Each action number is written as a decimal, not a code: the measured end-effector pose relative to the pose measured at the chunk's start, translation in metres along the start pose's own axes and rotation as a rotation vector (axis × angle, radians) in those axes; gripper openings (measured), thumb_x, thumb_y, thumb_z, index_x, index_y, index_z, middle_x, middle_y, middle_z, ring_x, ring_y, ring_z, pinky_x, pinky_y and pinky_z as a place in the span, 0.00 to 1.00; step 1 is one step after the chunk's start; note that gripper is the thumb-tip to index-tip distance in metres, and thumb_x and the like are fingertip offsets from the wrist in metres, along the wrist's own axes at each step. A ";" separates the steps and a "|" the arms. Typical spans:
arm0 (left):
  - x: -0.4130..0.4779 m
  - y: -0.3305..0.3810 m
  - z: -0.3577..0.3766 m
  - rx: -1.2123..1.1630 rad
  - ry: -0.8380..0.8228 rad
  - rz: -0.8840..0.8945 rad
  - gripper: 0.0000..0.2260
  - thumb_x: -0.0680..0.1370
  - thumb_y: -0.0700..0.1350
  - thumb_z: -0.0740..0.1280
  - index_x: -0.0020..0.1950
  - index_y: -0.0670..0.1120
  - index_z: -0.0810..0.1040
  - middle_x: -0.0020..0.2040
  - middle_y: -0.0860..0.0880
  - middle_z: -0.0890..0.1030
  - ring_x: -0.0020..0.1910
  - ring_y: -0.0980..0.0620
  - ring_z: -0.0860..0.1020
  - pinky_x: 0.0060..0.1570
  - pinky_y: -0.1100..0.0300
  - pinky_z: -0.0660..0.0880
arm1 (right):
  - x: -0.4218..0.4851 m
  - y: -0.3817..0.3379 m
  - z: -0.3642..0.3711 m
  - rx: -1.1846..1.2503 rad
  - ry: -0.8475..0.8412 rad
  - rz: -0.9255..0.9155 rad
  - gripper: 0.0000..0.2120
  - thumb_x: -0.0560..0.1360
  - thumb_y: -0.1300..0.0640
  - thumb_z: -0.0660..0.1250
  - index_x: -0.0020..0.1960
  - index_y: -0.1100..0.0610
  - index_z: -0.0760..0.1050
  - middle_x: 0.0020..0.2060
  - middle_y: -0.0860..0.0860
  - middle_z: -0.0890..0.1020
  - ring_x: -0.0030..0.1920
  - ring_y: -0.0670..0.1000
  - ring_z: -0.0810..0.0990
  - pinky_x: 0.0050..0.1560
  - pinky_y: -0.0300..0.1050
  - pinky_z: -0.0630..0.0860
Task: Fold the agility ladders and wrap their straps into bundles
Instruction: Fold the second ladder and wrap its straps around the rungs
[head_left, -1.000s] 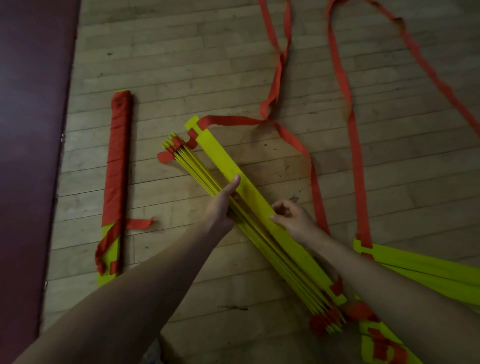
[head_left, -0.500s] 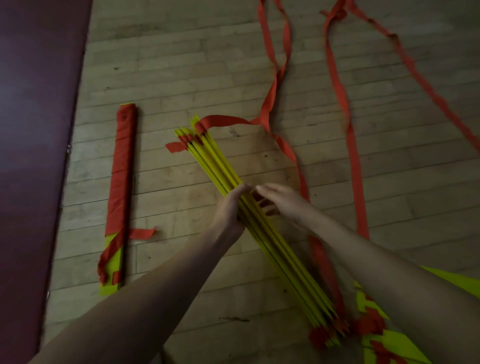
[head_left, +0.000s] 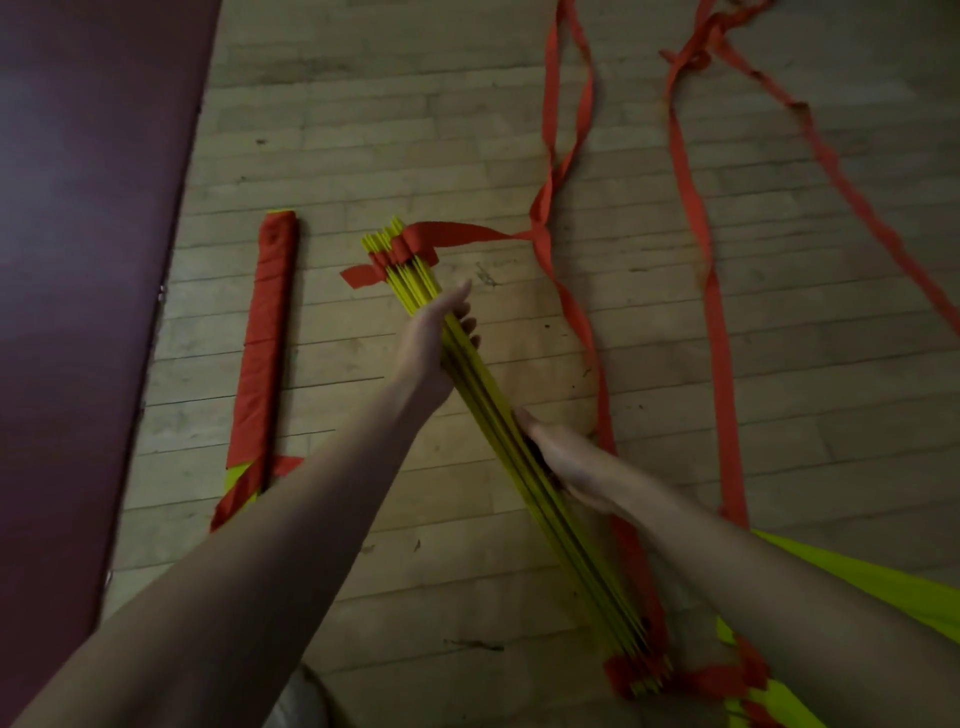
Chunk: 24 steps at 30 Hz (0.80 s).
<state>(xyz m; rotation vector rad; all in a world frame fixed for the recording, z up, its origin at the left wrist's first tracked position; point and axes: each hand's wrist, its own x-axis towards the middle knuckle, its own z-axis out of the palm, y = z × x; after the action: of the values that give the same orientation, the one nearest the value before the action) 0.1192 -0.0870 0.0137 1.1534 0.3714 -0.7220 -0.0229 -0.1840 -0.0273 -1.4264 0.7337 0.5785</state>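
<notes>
A stack of yellow ladder rungs (head_left: 498, 415) lies diagonally on the wooden floor, standing on edge, with red strap loops at both ends. My left hand (head_left: 434, 343) grips the stack near its far end, fingers wrapped over the top. My right hand (head_left: 563, 457) clasps the stack lower down from the right side. Red straps (head_left: 571, 312) trail from the far end across the floor. A finished bundle (head_left: 262, 353), wrapped in red strap, lies to the left.
A dark maroon mat (head_left: 78, 260) covers the floor on the left. More loose red straps (head_left: 711, 291) run up the right side. Further yellow rungs (head_left: 893, 597) of another ladder lie at the lower right under my right arm.
The loose flat rung has been closed onto the stack. My left hand slid toward the far end and my right hand moved down the stack toward me. The view moved closer.
</notes>
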 end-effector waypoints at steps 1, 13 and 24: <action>0.003 0.004 0.000 0.014 0.032 -0.002 0.08 0.75 0.47 0.70 0.42 0.45 0.73 0.35 0.51 0.71 0.33 0.55 0.73 0.36 0.62 0.73 | -0.002 -0.003 -0.001 -0.027 -0.010 0.013 0.20 0.81 0.40 0.51 0.49 0.50 0.77 0.34 0.48 0.80 0.32 0.44 0.79 0.33 0.37 0.75; -0.033 -0.064 0.006 0.181 -0.043 -0.129 0.13 0.71 0.43 0.75 0.52 0.40 0.79 0.38 0.50 0.81 0.36 0.53 0.80 0.45 0.51 0.81 | 0.019 -0.111 -0.012 0.130 0.297 -0.262 0.12 0.71 0.45 0.72 0.46 0.54 0.81 0.45 0.47 0.83 0.50 0.49 0.79 0.45 0.46 0.72; -0.037 -0.061 0.006 0.238 -0.035 -0.112 0.11 0.71 0.44 0.73 0.51 0.42 0.80 0.46 0.42 0.84 0.44 0.44 0.85 0.49 0.47 0.80 | 0.014 -0.107 -0.018 -0.402 0.229 -0.573 0.07 0.77 0.51 0.67 0.54 0.50 0.77 0.49 0.47 0.81 0.54 0.49 0.79 0.58 0.50 0.76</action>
<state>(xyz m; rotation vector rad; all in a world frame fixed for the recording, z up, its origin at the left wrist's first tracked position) 0.0498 -0.0938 -0.0040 1.3500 0.3286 -0.9016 0.0643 -0.2106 0.0335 -2.0007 0.3569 0.1132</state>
